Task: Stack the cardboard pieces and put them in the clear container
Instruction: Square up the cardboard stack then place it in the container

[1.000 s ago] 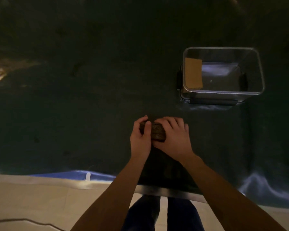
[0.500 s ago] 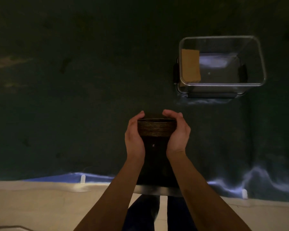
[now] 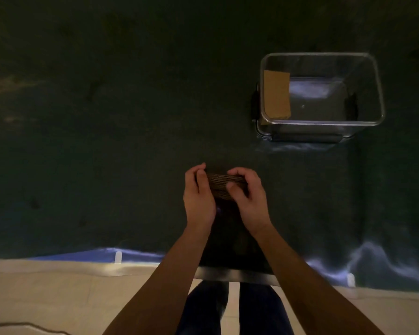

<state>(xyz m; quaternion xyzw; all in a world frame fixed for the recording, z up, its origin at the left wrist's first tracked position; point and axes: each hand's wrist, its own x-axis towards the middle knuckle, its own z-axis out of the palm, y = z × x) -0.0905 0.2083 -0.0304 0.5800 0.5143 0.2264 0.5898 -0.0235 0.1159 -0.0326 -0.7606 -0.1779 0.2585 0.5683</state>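
Note:
A stack of brown cardboard pieces [image 3: 218, 185] rests on the dark table in front of me, its layered edge facing me. My left hand [image 3: 198, 195] grips its left side and my right hand [image 3: 247, 195] grips its right side, fingers over the top and thumb on the front edge. The clear container [image 3: 322, 122] stands on the table at the far right, well apart from my hands. Inside it, one tan cardboard piece [image 3: 276, 94] leans against the left wall.
The dark green table surface [image 3: 107, 141] stretches left and behind the stack. Its near edge [image 3: 232, 274] runs just above my legs, with a beige floor below. A thin cable [image 3: 22, 326] lies on the floor at the bottom left.
Both hands have closed in on the stack; my right fingers now curl over its top and thumb presses the front edge. The stack has stayed in about the same place.

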